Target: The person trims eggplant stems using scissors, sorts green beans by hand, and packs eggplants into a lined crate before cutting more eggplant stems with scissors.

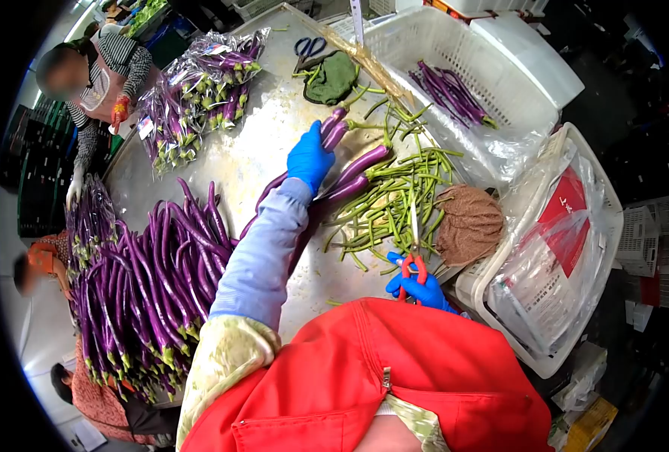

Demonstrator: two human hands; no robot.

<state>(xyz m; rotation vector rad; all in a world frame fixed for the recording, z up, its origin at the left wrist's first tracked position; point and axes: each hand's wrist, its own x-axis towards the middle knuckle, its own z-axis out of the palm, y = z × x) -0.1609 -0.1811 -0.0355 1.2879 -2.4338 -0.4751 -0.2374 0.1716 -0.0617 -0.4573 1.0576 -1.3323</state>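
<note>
My left hand, in a blue glove, is closed around a long purple eggplant above the metal table. More eggplants lie beside it, their stem ends pointing toward a heap of cut green stems. In my blue-gloved right hand are red-handled scissors, held low near the table's front right edge. Their blades point away from me, over the stems. Part of the left fingers is hidden from view.
A large pile of eggplants covers the left side, with bagged eggplants behind. Dark-handled scissors, a green cloth and a brown cloth bundle lie around. White crates stand right. Co-workers are at left.
</note>
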